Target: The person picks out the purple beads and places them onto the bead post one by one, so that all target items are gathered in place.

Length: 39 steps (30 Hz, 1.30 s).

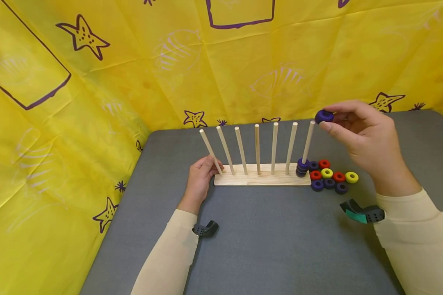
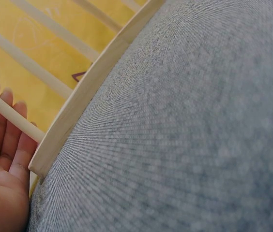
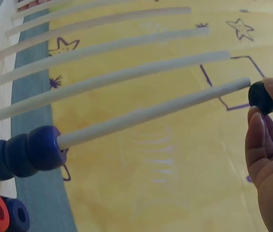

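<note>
My right hand [image 1: 371,137] pinches a dark blue ring [image 1: 324,116] between thumb and fingers, right beside the tip of the rightmost peg [image 1: 308,141]. The right wrist view has this ring [image 3: 262,98] at the peg's end, not threaded on it. Three blue rings [image 3: 22,152] are stacked at the foot of that peg. A wooden base [image 1: 251,179] carries a row of several upright pegs. At its left end is my left hand [image 1: 201,178], fingers fairly straight behind the leftmost peg [image 1: 210,151]; the left wrist view shows these fingers [image 2: 10,140] beside the base's end.
Loose red, yellow and blue rings, among them a yellow ring [image 1: 352,177] and a red ring [image 1: 324,164], lie on the grey table [image 1: 266,237] against the base's right end. A yellow patterned cloth [image 1: 133,73] hangs behind and to the left.
</note>
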Each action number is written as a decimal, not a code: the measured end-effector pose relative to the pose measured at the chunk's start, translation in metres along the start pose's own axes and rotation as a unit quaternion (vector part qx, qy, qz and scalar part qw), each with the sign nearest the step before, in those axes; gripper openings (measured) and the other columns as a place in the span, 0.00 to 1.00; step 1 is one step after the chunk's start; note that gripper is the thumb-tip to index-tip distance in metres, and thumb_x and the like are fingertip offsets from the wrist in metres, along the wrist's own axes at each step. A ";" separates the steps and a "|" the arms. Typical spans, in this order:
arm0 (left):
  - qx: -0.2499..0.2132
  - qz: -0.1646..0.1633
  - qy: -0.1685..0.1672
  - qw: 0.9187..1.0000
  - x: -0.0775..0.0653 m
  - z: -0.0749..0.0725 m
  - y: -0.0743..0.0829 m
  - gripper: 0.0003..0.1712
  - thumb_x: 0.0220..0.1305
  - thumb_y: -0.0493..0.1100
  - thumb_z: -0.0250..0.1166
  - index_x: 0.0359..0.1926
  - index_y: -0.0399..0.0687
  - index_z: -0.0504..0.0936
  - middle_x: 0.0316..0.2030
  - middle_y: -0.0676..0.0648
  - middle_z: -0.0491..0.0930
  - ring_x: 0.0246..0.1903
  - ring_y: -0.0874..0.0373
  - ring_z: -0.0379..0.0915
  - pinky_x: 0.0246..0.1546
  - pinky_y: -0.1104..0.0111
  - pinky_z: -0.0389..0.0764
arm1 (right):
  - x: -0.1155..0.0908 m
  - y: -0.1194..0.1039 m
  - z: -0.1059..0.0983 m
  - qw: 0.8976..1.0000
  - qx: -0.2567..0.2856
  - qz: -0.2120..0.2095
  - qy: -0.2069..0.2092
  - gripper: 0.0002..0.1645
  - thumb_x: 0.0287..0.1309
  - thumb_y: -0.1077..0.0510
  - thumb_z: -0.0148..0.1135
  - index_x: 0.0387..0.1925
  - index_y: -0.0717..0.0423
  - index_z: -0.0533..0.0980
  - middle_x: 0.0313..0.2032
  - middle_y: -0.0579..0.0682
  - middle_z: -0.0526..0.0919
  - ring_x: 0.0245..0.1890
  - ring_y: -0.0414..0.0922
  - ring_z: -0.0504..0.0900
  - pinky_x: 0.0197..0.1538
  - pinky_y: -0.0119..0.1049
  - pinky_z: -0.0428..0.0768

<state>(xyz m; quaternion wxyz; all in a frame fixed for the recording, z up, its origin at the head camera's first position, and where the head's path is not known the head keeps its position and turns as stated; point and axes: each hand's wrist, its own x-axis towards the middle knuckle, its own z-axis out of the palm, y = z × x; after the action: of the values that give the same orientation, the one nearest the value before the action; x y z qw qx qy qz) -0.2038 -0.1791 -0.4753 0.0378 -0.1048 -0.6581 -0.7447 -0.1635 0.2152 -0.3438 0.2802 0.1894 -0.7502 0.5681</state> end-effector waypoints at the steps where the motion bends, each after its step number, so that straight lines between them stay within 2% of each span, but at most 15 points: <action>1: 0.001 0.000 0.000 1.000 0.000 0.000 0.000 0.35 0.83 0.54 0.62 0.44 0.15 0.79 0.38 0.40 0.85 0.42 0.49 0.85 0.46 0.64 0.85 | 0.000 -0.001 0.000 1.000 0.010 0.000 0.002 0.21 0.59 0.79 0.75 0.54 0.76 0.83 0.43 0.52 0.88 0.39 0.45 0.83 0.46 0.23 0.82; 9: 0.003 0.000 0.001 1.000 0.000 0.000 0.000 0.32 0.85 0.52 0.60 0.43 0.19 0.81 0.38 0.41 0.86 0.42 0.50 0.84 0.46 0.64 0.85 | 0.000 -0.010 0.003 0.999 0.040 -0.023 -0.013 0.22 0.57 0.83 0.72 0.54 0.78 0.82 0.46 0.57 0.88 0.41 0.47 0.85 0.48 0.26 0.84; 15: 0.000 0.001 -0.002 1.000 0.001 0.000 0.000 0.38 0.81 0.58 0.63 0.44 0.17 0.81 0.38 0.42 0.86 0.42 0.52 0.85 0.46 0.64 0.85 | -0.001 -0.007 0.008 0.994 0.109 -0.016 -0.013 0.20 0.61 0.74 0.77 0.53 0.79 0.82 0.45 0.59 0.88 0.40 0.46 0.86 0.47 0.26 0.84; 19: -0.004 0.005 -0.003 1.000 0.002 0.001 0.001 0.36 0.80 0.58 0.64 0.42 0.20 0.82 0.38 0.41 0.86 0.42 0.51 0.85 0.47 0.65 0.85 | -0.001 -0.006 0.009 0.996 0.088 -0.019 -0.014 0.20 0.60 0.78 0.75 0.54 0.77 0.83 0.47 0.61 0.87 0.42 0.46 0.87 0.47 0.26 0.84; 22: -0.006 0.006 -0.003 1.000 0.002 0.001 0.001 0.33 0.80 0.58 0.64 0.41 0.24 0.84 0.38 0.41 0.86 0.42 0.50 0.85 0.46 0.64 0.85 | -0.002 -0.005 0.010 0.999 0.038 -0.022 -0.019 0.21 0.60 0.81 0.73 0.55 0.75 0.83 0.48 0.59 0.86 0.42 0.45 0.86 0.48 0.25 0.84; 24: -0.008 0.006 -0.003 1.000 0.002 0.001 0.001 0.32 0.81 0.56 0.63 0.40 0.24 0.84 0.37 0.41 0.86 0.42 0.50 0.85 0.46 0.64 0.85 | -0.002 -0.003 0.011 0.999 0.027 -0.021 -0.025 0.21 0.60 0.80 0.73 0.56 0.75 0.82 0.48 0.58 0.86 0.42 0.45 0.86 0.48 0.25 0.83; 27: -0.009 0.005 -0.001 1.000 0.002 0.001 0.001 0.30 0.84 0.52 0.61 0.41 0.21 0.83 0.37 0.41 0.86 0.42 0.49 0.85 0.46 0.64 0.85 | -0.004 -0.001 0.012 0.999 0.016 -0.023 -0.037 0.21 0.60 0.80 0.74 0.55 0.76 0.82 0.49 0.55 0.84 0.42 0.44 0.86 0.48 0.25 0.83; 30: -0.009 0.003 0.000 1.000 0.001 0.001 0.001 0.29 0.86 0.49 0.59 0.42 0.18 0.81 0.37 0.41 0.86 0.42 0.50 0.85 0.46 0.64 0.85 | -0.004 0.000 0.013 0.999 0.012 -0.025 -0.042 0.21 0.59 0.80 0.74 0.54 0.75 0.83 0.49 0.58 0.84 0.42 0.44 0.86 0.48 0.25 0.83; 39: -0.010 0.001 -0.001 1.000 0.000 0.001 0.001 0.32 0.84 0.52 0.61 0.43 0.17 0.80 0.37 0.42 0.86 0.42 0.51 0.84 0.46 0.65 0.85 | -0.004 -0.001 0.012 0.998 -0.038 -0.012 -0.054 0.25 0.54 0.84 0.74 0.54 0.70 0.85 0.49 0.52 0.84 0.42 0.43 0.84 0.48 0.23 0.82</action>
<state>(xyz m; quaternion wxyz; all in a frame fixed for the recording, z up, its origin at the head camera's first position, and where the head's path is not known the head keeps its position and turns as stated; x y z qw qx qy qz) -0.2035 -0.1782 -0.4742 0.0371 -0.1062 -0.6503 -0.7513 -0.1622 0.2028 -0.3481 0.2532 0.2178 -0.7830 0.5248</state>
